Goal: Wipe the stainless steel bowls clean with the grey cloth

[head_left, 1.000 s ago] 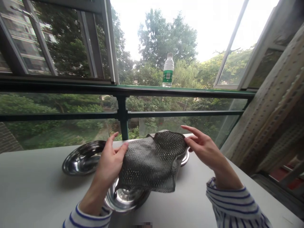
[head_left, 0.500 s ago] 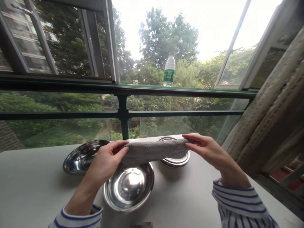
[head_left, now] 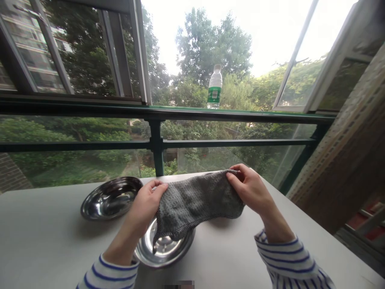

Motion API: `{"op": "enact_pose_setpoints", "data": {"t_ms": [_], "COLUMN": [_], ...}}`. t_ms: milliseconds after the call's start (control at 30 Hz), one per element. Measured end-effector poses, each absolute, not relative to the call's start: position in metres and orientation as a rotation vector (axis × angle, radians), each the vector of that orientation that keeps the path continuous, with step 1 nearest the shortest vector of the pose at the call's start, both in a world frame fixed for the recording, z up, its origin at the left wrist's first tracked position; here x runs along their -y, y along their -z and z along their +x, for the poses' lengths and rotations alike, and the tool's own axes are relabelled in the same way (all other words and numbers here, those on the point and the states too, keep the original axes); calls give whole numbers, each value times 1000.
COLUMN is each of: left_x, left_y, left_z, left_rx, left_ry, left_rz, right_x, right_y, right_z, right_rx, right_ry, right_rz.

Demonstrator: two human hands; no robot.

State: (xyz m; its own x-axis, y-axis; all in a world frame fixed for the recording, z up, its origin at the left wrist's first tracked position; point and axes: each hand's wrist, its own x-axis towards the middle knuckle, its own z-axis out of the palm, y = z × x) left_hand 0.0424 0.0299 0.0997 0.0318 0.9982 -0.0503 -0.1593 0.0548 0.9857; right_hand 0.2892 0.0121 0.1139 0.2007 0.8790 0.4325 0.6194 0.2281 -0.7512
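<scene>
A grey textured cloth (head_left: 200, 200) is stretched between my two hands, its lower edge hanging loose. My left hand (head_left: 148, 200) pinches the left upper corner between thumb and fingers. On the other side, my right hand (head_left: 249, 185) grips the right upper corner the same way. Below the cloth stands a shiny steel bowl (head_left: 162, 259), partly covered from view by the hanging fabric. To the left of my left hand is another steel bowl (head_left: 111, 198), which looks tilted. The stacked steel dishes at the right are hidden behind the cloth.
Everything rests on a white table (head_left: 45, 241). Behind it runs a dark green railing (head_left: 240, 116), with a clear plastic bottle (head_left: 214, 90) with a green label on top. Open windows stand on both sides, and a curtain (head_left: 339, 144) hangs at the right.
The cloth, edge-on and flattened before, now hangs down with its broad face showing, covering the stacked dishes and part of the near bowl. My right hand has moved slightly left and up.
</scene>
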Motion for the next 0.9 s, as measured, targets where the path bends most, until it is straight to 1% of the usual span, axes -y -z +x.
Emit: {"op": "enact_pose_setpoints", "data": {"t_ms": [133,233,367,467,533,633,700,833,900], "left_x": [-25,-18,-11,-11,-14,-20,-23,-23,-21], "left_y": [-96,-96,-99,-101,-100,-96,-94,-94,-94], "left_z": [55,62,67,67,66,62,59,58,60], "left_rx": [-1021,-908,-749,-735,-765,-796,-789,-801,-841], "left_ry": [-1211,-1185,-1185,-1209,-1249,-1296,-1288,-1197,-1170], "left_rz": [1024,1000,995,989,944,853,830,848,882], "right_x": [-2,6,13,14,10,-1,-9,-17,-17], "right_y": [-114,-111,-109,-108,-106,-97,-91,-89,-92], "right_z": [265,244,225,224,227,236,240,242,239], "right_rx": [1621,1802,2117,2259,2225,1916,1674,1518,1490], "right_ry": [-311,-367,-313,-337,-354,-355,-497,-1089,-1137], "right_rz": [-1403,-1216,-971,-802,-800,-1012,-1123,-969,-900]}}
